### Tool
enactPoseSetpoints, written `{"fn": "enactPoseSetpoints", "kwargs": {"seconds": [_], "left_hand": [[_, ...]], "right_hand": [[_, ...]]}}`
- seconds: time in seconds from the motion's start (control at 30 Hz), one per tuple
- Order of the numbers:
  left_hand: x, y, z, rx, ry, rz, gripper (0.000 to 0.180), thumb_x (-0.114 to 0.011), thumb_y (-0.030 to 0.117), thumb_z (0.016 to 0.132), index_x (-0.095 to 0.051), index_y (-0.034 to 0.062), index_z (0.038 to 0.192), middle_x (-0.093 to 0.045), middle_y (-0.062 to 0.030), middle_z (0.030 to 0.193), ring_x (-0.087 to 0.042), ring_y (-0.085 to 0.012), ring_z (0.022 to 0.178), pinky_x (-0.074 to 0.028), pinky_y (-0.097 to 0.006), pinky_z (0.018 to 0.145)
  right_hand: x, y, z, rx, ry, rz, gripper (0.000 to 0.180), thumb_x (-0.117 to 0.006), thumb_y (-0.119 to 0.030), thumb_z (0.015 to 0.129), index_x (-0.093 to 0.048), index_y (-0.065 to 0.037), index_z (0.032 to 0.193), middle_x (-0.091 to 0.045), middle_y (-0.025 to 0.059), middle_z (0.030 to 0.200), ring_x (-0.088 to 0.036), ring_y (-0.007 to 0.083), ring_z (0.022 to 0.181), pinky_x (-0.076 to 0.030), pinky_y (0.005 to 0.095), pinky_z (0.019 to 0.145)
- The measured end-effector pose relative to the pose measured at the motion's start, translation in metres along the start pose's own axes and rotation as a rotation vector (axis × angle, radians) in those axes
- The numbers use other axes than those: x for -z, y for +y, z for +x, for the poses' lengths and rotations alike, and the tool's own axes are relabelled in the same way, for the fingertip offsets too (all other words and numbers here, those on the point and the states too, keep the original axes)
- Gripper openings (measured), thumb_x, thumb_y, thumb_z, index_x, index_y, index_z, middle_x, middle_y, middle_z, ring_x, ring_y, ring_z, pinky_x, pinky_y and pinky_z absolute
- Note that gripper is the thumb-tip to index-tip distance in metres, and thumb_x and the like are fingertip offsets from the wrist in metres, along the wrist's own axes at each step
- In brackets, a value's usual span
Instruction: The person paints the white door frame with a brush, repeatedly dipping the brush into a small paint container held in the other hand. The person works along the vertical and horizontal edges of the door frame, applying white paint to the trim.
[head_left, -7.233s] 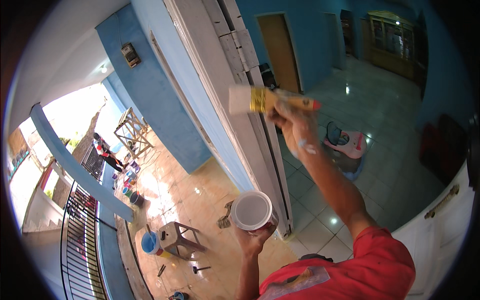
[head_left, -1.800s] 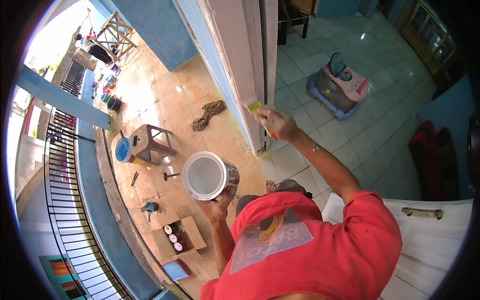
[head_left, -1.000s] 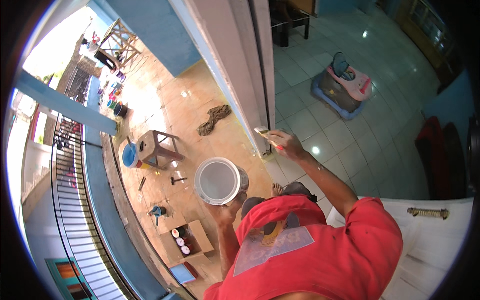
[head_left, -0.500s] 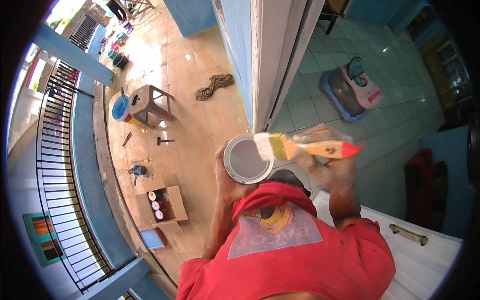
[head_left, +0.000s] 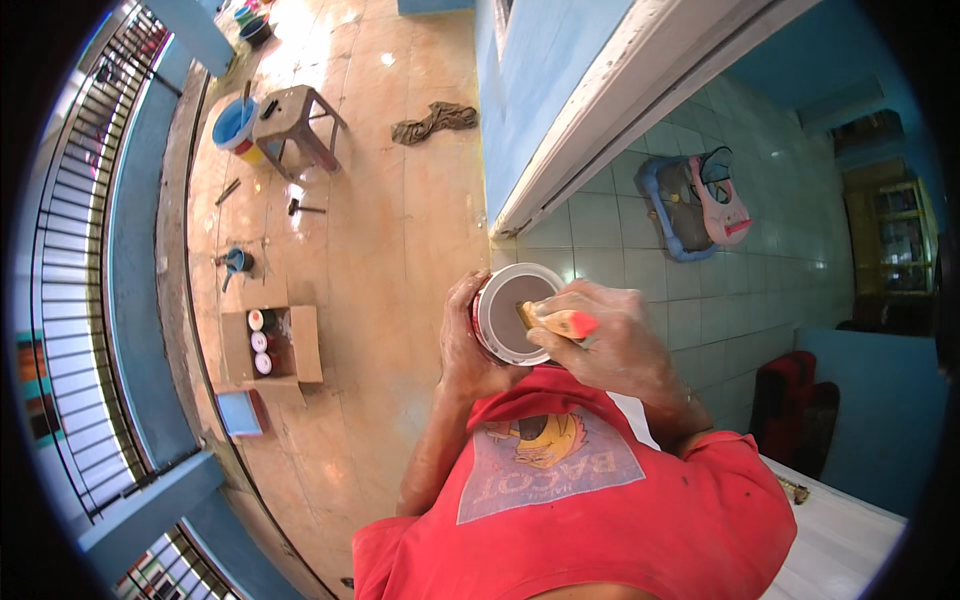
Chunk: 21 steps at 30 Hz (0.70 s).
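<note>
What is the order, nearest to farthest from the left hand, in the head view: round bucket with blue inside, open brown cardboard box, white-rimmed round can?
1. White-rimmed round can: held in the left hand.
2. Open brown cardboard box: to the left.
3. Round bucket: left and farther forward.

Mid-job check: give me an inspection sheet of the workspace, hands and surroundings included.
Surface: tan tiled floor, shiny with glare patches.
Job's things: round tub, held up with greyish contents; brush, its tip inside the opening.
Clutter: stool, bucket, crumpled cloth, hammer-like tool, open cardboard box holding cans.
Grippers: left hand, fingers around the tub's side; right hand, fingers gripping the brush handle.
Cables: nothing seen.
Surroundings: white door frame, baby walker beyond it, black railing far left.
</note>
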<state>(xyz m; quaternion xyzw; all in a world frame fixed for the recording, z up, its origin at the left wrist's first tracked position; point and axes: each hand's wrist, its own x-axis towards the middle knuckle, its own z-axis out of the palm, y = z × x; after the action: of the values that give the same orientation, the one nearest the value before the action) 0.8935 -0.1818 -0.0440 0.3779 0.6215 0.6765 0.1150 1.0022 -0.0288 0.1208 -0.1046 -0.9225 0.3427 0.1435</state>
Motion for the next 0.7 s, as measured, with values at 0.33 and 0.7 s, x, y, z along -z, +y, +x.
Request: {"fn": "enactPoseSetpoints", "kwargs": {"seconds": [0.33,0.7], "left_hand": [[0.040,0.031,-0.041,-0.010,0.084,0.179,0.116,-0.102,0.031,0.058,-0.044,0.0032,0.155,-0.058,-0.0218,0.148,-0.058,-0.0421,0.137,-0.048,-0.053,0.116],[0.069,0.034,-0.081,-0.025,0.085,0.172,0.115,-0.102,0.023,0.062,-0.038,0.0013,0.156,-0.055,-0.0205,0.147,-0.058,-0.0360,0.136,-0.048,-0.049,0.115]], "right_hand": [[-0.026,-0.061,-0.015,0.122,0.010,0.162,0.018,-0.088,-0.009,0.088,-0.080,-0.005,0.104,-0.078,0.0114,0.098,-0.079,0.0286,0.079,-0.064,0.0387,0.070],[-0.048,-0.068,-0.053,-0.195,0.277,0.732,0.018,-0.086,-0.008,0.094,-0.079,0.005,0.105,-0.079,0.0048,0.092,-0.070,0.0051,0.078,-0.053,0.0223,0.064]]}}
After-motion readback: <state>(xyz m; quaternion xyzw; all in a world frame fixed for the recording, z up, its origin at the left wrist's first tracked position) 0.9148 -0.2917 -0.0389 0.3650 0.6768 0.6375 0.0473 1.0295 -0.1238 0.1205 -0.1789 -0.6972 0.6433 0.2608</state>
